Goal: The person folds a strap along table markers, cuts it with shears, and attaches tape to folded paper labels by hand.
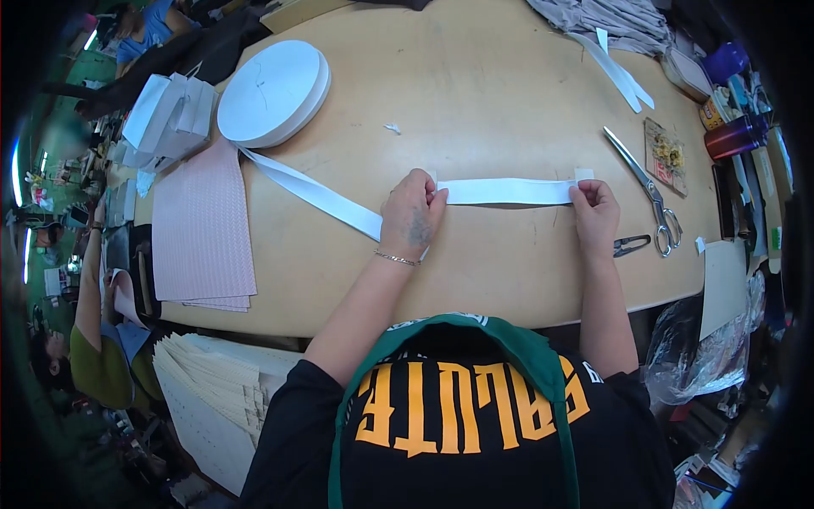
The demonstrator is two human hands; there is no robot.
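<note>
A strip of white elastic band is stretched straight across the tabletop between my two hands. My left hand pinches it at the left end, and my right hand pinches it at the right end. From behind my left hand the band runs back to a large white roll lying flat at the upper left. A small pale tab shows just above my right fingertips. Right of that hand lie large metal scissors and black thread snips.
Pink patterned fabric pieces are stacked at the left, below folded white pieces. Cut white strips and grey cloth lie at the upper right. A clear box sits beside the scissors. Other people are at the left.
</note>
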